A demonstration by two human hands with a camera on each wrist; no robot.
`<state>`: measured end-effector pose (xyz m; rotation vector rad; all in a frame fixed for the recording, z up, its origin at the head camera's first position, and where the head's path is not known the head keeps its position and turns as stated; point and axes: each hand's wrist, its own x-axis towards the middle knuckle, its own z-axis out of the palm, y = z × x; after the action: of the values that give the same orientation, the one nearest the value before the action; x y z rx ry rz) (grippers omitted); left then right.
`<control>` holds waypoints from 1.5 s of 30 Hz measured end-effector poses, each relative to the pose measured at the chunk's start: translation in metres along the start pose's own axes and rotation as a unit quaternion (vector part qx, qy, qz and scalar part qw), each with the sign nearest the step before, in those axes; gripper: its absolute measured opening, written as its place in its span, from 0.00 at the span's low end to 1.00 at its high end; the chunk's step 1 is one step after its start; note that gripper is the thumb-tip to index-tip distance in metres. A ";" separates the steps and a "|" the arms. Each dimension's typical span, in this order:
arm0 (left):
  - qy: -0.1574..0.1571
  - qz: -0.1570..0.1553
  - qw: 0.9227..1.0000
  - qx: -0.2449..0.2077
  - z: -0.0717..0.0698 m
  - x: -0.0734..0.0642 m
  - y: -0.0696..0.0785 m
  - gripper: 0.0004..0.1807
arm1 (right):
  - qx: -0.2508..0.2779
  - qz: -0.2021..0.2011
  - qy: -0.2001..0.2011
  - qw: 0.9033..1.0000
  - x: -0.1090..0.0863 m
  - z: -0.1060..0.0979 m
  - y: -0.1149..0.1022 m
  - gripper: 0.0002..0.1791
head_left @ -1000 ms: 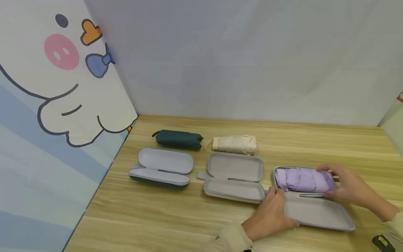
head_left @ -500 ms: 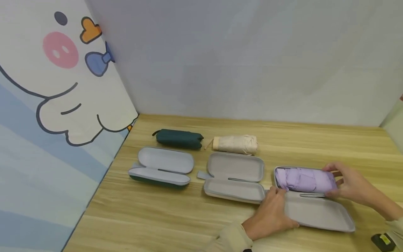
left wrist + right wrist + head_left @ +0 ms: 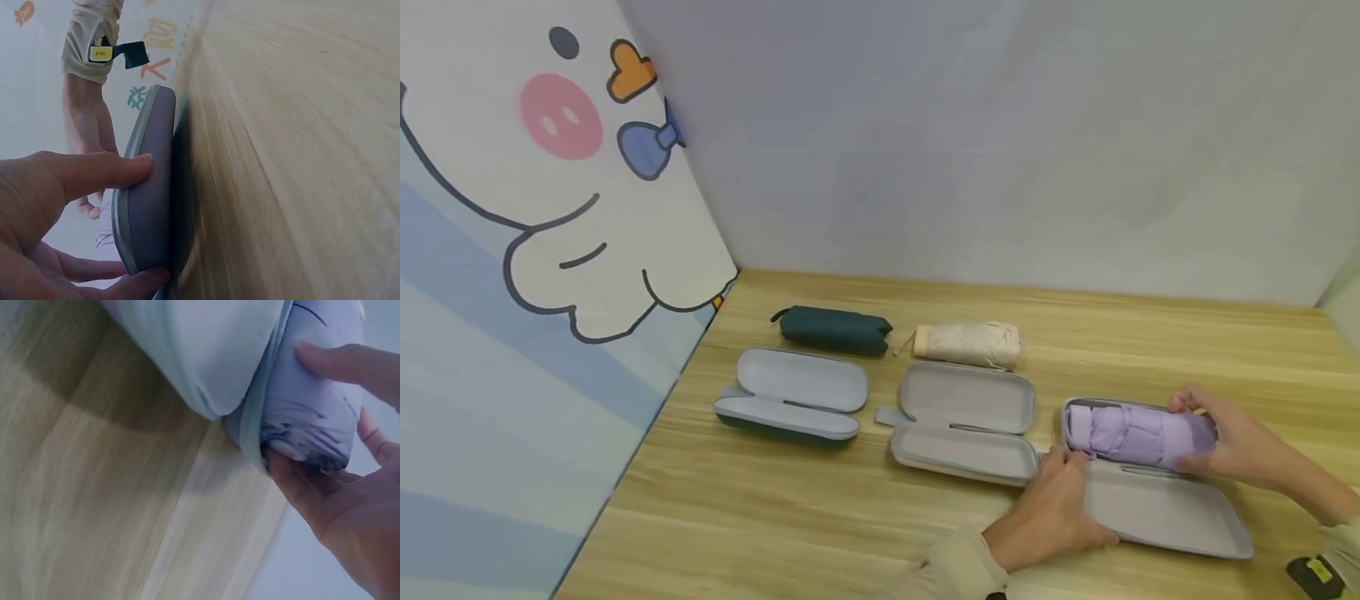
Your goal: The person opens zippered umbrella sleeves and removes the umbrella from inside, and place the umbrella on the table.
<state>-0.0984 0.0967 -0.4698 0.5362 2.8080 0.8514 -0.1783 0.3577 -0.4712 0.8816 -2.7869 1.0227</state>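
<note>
A folded purple umbrella (image 3: 1138, 433) lies in the back half of an open zippered case (image 3: 1172, 510) at the right of the table. My right hand (image 3: 1243, 442) holds the umbrella's right end. In the right wrist view, the thumb lies on the umbrella (image 3: 312, 394) and other fingers curl under its end, beside the case rim. My left hand (image 3: 1051, 508) grips the left end of the case. In the left wrist view, its thumb presses the purple outer side of the case (image 3: 150, 206), with fingers at the near end.
Left of my hands lie an open beige case (image 3: 966, 450) and an open dark green case (image 3: 786, 417), lids back. Behind them rest a folded cream umbrella (image 3: 970, 344) and a folded dark green umbrella (image 3: 835, 330). A pale wall (image 3: 1000, 167) rises at the table's back.
My right hand has moved outward to the umbrella's right end, and the umbrella has shifted slightly right within the case. My left hand keeps its hold. The head view has shifted a little.
</note>
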 end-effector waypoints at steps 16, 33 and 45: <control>0.008 0.018 0.999 0.033 -0.001 0.002 -0.001 0.44 | 0.188 0.083 -0.052 0.977 -0.014 -0.007 0.000 0.32; 0.003 0.013 0.999 0.032 -0.004 0.002 0.001 0.40 | 0.254 0.138 -0.011 0.957 -0.018 -0.029 -0.003 0.25; -0.002 -0.005 1.000 0.029 -0.006 0.003 0.002 0.43 | 0.296 0.129 -0.016 0.946 -0.012 -0.042 -0.002 0.28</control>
<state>-0.1019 0.0964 -0.4636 0.5317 2.8372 0.7690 -0.1739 0.3881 -0.4398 0.5626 -2.6950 1.9654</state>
